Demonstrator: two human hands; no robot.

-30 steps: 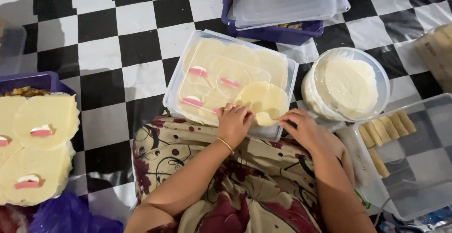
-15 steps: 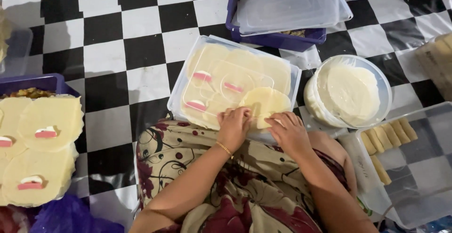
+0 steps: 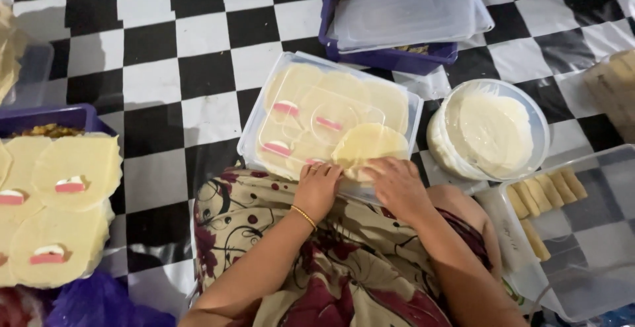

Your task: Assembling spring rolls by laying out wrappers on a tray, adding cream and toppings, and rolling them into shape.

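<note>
Both hands are down on the near edge of the clear lid [image 3: 331, 112] that sits on the lap as a work surface. The left hand [image 3: 319, 188] has its fingers curled together, tips pressing the lid's near rim right by a pink filling strip [image 3: 276, 148]. The right hand [image 3: 397, 183] lies flat, fingers together, pressing the near edge of a pale round wrapper [image 3: 369, 145]; can't tell if anything is pinched under it. More wrappers with pink strips lie just beyond the left fingers. Right of the right hand is a round tub [image 3: 489, 132] stacked with wrappers, and further right a clear tray [image 3: 582, 234] with finished rolls [image 3: 542, 191]. Well beyond both hands sits a purple bin [image 3: 390, 56]. Far left of the left hand, another batch of wrappers [image 3: 76, 168] with strips.
</note>
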